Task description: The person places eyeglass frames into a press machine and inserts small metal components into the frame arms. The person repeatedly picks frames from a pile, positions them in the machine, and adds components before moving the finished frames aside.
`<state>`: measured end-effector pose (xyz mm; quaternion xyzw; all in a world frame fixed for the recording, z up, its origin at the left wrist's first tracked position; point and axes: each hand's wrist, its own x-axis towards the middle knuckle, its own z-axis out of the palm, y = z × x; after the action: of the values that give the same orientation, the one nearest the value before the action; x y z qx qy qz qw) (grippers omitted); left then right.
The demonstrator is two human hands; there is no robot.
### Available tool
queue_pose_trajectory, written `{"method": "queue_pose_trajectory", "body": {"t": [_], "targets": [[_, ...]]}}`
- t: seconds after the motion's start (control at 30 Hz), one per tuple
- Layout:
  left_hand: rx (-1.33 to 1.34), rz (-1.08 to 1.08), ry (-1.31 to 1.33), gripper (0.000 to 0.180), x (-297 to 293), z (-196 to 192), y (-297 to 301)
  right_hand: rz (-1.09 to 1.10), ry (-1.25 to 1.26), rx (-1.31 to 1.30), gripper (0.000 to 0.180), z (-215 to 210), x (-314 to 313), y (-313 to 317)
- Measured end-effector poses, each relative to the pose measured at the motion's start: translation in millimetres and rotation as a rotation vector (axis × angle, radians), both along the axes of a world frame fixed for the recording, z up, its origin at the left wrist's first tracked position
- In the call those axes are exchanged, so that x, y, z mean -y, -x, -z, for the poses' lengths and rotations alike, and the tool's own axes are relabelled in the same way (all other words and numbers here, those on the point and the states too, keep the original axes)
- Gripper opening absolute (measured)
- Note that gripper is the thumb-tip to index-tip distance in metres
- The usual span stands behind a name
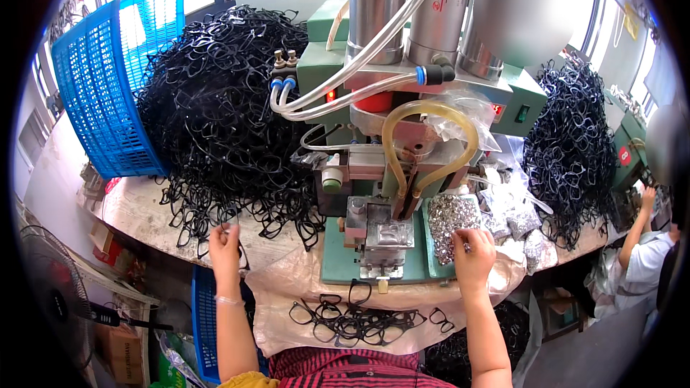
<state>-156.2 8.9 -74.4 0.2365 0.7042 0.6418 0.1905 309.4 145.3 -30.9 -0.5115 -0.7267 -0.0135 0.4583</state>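
My left hand [224,246] is raised at the table's front edge, left of the machine, with thumb and fingers pinched. A thin black eyeglass frame [244,253] shows beside its fingertips and appears to be in the pinch. My right hand [474,250] is closed over the right side of a shallow green tray [431,271] full of small silvery metal parts [447,219]; what its fingertips hold is too small to name. Between the hands stands a green press machine [338,255] with a metal fixture [390,233]. Several black eyeglass frames [352,323] lie on the cloth across my lap.
A large heap of black frames [223,93] spills from a tipped blue basket [108,79] at the left. Another heap [571,144] stands at the right, near plastic bags [514,208] of metal parts. A fan [54,294] is at lower left. Another person [643,259] works at far right.
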Motion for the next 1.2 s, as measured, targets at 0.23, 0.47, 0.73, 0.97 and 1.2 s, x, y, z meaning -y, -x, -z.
{"method": "queue_pose_trajectory", "body": {"t": [0.23, 0.47, 0.73, 0.97, 1.2], "targets": [[-0.54, 0.546, -0.707, 0.013, 18.0, -97.3, -164.1, -0.011, 0.038, -0.119, 0.007, -5.9, -7.7, 3.8], [-1.0, 0.936, -0.667, 0.019, -44.8, -102.6, -194.6, 0.029, 0.135, -0.332, 0.01, 6.6, -3.4, -1.2], [-1.062, 0.949, -0.579, 0.022, -41.9, -119.3, -194.8, -0.071, 0.412, -0.757, 0.011, -5.9, -20.2, -19.4], [-0.995, 0.931, -0.605, 0.021, -39.6, -111.4, -189.9, -0.073, 0.304, -1.009, 0.006, 12.6, 0.0, -9.9], [-0.893, 0.763, -0.587, 0.028, -21.0, -87.6, -213.9, -0.078, 0.263, -1.177, 0.006, 25.9, -17.5, 22.6]]}}
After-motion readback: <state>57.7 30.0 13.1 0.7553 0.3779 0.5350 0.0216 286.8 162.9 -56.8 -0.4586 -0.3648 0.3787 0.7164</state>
